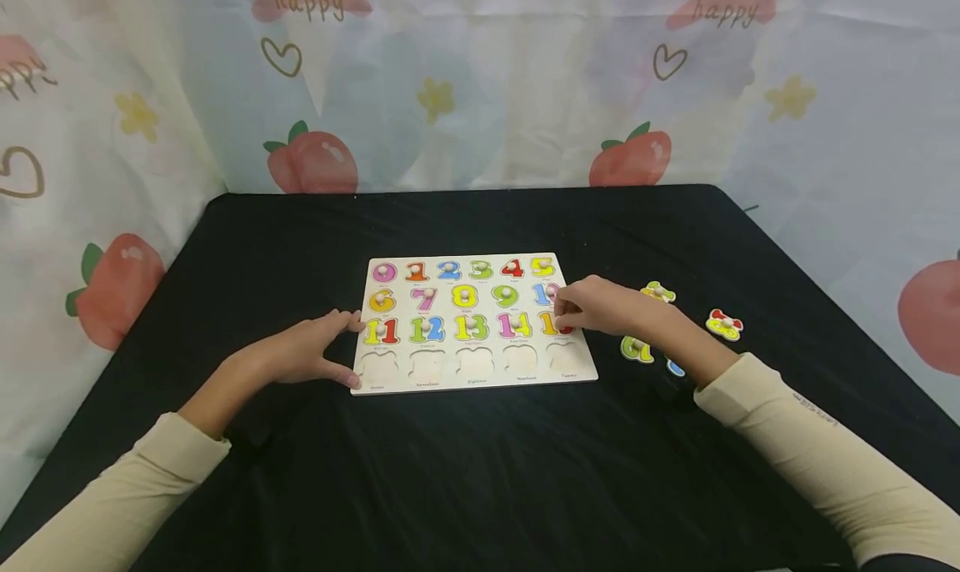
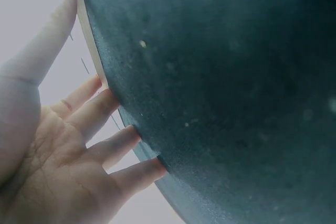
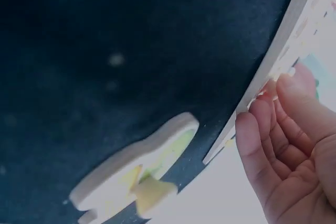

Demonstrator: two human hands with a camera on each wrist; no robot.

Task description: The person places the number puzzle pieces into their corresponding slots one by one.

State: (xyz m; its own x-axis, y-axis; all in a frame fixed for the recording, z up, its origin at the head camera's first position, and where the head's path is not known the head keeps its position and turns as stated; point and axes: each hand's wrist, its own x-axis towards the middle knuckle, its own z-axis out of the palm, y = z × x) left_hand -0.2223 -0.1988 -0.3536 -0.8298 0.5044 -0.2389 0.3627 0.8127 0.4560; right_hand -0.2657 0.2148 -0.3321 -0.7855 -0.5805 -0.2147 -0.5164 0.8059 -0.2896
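Note:
A white wooden number puzzle board (image 1: pixel 480 372) lies on the black cloth, its upper three rows filled with colourful knobbed numbers. Empty recesses line the bottom row. My left hand (image 1: pixel 315 351) rests against the board's left edge, thumb and fingers spread; in the left wrist view the fingertips (image 2: pixel 155 167) touch that edge. Over the right end of the third row, my right hand (image 1: pixel 592 303) pinches the number 15 piece (image 1: pixel 550 323), partly hidden by its fingers. In the right wrist view, the thumb and index finger of the right hand (image 3: pixel 289 145) meet over the board.
Several loose number pieces lie right of the board: a green-yellow one (image 1: pixel 637 349), a red-yellow one (image 1: pixel 725 324) and another (image 1: pixel 657 291) beyond the right forearm. A blue one (image 1: pixel 677 368) is partly covered by that arm. Printed curtains (image 1: pixel 480 80) surround the table.

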